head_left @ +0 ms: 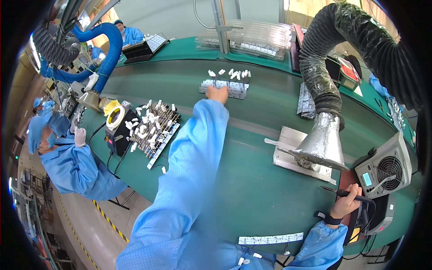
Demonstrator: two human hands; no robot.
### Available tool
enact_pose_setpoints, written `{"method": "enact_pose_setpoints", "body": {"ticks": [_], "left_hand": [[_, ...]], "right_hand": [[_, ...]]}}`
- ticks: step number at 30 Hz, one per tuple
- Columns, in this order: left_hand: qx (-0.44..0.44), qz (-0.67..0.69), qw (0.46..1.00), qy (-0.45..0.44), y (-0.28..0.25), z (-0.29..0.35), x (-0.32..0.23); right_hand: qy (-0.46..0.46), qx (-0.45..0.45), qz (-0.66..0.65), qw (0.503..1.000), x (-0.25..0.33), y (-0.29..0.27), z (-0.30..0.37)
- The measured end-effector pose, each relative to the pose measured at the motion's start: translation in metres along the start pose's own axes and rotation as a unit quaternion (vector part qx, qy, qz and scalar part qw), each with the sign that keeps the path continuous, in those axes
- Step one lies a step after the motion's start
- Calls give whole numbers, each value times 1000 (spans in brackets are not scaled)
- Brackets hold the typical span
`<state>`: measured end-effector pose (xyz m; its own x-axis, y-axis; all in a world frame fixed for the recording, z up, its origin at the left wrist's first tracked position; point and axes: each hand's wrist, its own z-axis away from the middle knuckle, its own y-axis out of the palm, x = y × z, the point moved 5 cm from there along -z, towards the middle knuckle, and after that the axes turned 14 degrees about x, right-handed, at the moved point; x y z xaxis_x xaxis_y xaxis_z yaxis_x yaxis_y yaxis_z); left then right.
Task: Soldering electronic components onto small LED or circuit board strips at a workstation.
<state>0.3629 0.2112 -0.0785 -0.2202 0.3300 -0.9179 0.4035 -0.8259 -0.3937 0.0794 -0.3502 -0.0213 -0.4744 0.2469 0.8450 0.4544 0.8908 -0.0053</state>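
At the end of my outstretched arm, my left hand (218, 94) is closed on the near edge of a white circuit board panel (236, 91) on the far belt. White plugs (234, 74) on short dark wires stick out behind that panel. In my right hand (345, 206) is a soldering iron (343, 193), held near the table's right side with its tip pointing left. A dark band circles my right wrist. A narrow white LED strip board (271, 239) lies along the table edge in front of me.
Wired boards with white plugs (153, 128) are heaped left of my arm, beside a black device (118, 135). A foil-covered fume hood (319, 141) hangs over a metal plate (280, 157). At right stands a fan unit (388, 168). A co-worker (74, 157) sits at left.
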Motion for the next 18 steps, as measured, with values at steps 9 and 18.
{"method": "enact_pose_setpoints", "body": {"ticks": [9,18], "left_hand": [[-39,-376,919,-113,60,-58,-48],[153,-640,718,228,86,-39,-81]], "right_hand": [[2,-12,18,1000,3,8,-1],[23,-42,34,998,9,-9,8]]}}
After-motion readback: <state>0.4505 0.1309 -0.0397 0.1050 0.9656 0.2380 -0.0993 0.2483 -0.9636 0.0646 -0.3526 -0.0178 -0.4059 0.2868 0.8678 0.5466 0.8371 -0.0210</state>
